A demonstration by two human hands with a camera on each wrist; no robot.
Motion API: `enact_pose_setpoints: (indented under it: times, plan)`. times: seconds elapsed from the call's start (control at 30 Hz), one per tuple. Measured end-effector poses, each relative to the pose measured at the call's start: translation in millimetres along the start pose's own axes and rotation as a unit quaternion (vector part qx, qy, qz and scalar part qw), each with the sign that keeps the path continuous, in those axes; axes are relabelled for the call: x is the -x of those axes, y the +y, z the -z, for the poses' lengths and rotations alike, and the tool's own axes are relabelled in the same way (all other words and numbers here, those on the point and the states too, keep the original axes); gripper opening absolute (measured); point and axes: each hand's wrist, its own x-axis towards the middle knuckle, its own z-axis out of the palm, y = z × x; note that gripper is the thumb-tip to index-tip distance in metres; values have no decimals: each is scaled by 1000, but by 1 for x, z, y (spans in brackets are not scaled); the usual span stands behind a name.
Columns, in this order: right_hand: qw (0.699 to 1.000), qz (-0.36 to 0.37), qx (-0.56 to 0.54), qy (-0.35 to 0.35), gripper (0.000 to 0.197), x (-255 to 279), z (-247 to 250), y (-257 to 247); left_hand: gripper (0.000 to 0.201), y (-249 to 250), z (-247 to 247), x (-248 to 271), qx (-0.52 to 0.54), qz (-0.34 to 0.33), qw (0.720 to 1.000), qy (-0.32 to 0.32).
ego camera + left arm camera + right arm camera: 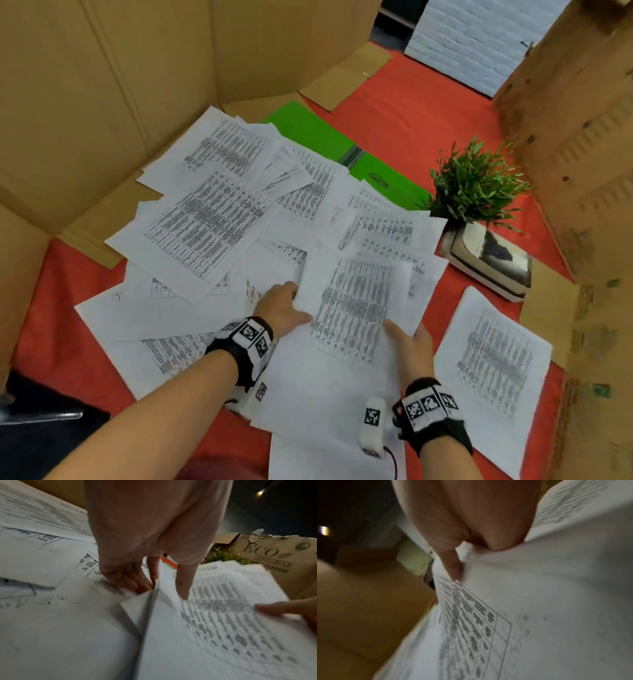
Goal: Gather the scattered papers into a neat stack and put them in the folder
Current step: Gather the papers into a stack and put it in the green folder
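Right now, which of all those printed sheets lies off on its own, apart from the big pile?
The lone sheet on the red cloth, right of the right hand and in front of the potted plant. No other paper overlaps it.

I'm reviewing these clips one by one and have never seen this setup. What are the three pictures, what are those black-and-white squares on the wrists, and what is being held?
No machine here: a person works with two bare hands. The large picture comes from a head-worn camera looking down; the other two come from cameras strapped to each wrist, inside the bands with the patterned squares. On the red surface lie scattered printed papers, an open green folder partly under them, a small potted plant and, at the right, one sheet lying apart. The left hand and right hand together hold a few sheets by their side edges, lifted above the pile. The wrist views show thumbs pressed on top, fingers beneath.
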Motion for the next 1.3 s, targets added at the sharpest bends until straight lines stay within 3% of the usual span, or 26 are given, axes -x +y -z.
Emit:
enact_pose_setpoints:
  times: [0.1, 0.17, 0.27, 0.4, 0.5, 0.57, 0.6, 0.67, 0.77, 0.83, 0.93, 1.1, 1.2, 1.3]
  plan:
    - [996, 30, -65, 51, 33, 23, 28, -4, 59, 4, -6, 6, 22, -27, 999, -9]
    - [995, 11, -76, 64, 35, 26, 42, 7, 67, 9, -11, 9, 21, -38, 999, -4]
    - [998, -58, -17, 3, 50, 22, 47, 32, 66, 20, -23, 11, -13, -50, 998, -22]
    - [998, -29, 57, 12, 25, 23, 49, 24, 52, 33, -27, 12, 4, -52, 997, -64]
    - [1000, 13, 26, 2, 16, 33, 59, -6, 84, 31, -16, 12, 50, -33, 997, -50]
    - [998, 39, -34, -23, 15, 46, 70, -30, 118, 37, -3, 15, 137, -34, 990, -22]
    - [995, 62, -62, -37, 15, 52, 76, -44, 123, 44, 5, 18, 183, -52, 982, -21]
    - [988, 105, -96, -66, 21, 58, 84, -66, 105, 66, 20, 26, 248, -105, 962, -41]
    - [985, 129, -81, -85, 73, 53, 76, -81, 60, 110, 30, 41, 291, -166, 940, -60]
    - [982, 160, -81, -60, 65, 50, 65, -90, 36, 133, 32, 49, 304, -198, 931, -24]
    - [968, 233, -86, -43, 22, 55, 59, -114, 36, 151, 44, 59, 372, -226, 900, 21]
    - [941, 307, -133, -48, 38, 66, 65, -141, 17, 161, 77, 84, 396, -298, 868, 16]
    - [945, 292, -130, -64, 40, 53, 64, -129, 35, 150, 81, 84, 389, -317, 865, -7]
    - [965, 224, -98, -96, 59, 36, 52, -97, 57, 129, 67, 70, 372, -267, 889, -18]
